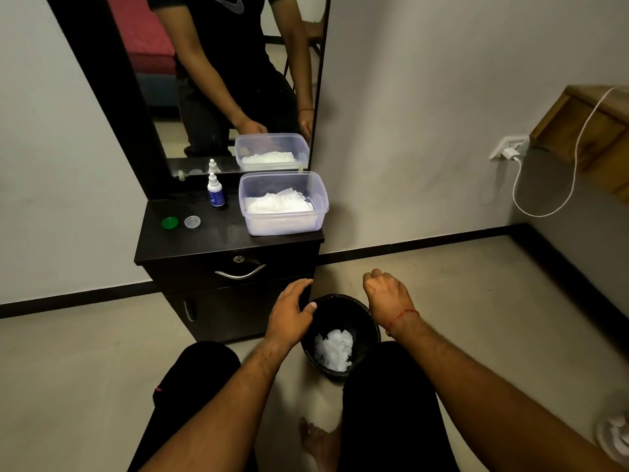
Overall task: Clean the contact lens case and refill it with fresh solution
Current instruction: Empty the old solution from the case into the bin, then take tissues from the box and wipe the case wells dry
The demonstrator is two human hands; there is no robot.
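Observation:
On the dark dresser top (218, 233) lie a green cap (169, 223) and a clear round piece of the lens case (192, 221), side by side at the left. Behind them stands a small solution bottle (215, 192) with a white nozzle and blue label. A black bin (340, 335) on the floor holds crumpled white tissue (333, 349). My left hand (291, 310) hovers over the bin's left rim, fingers spread and empty. My right hand (386, 296) is curled above the bin's right rim; whether it holds anything is hidden.
A clear plastic tub (284, 202) of white tissues sits at the dresser's right end. A mirror (231, 80) rises behind it. The dresser drawer has a curved metal handle (240, 273). A charger and white cable (510, 155) hang on the right wall under a wooden shelf (592, 131).

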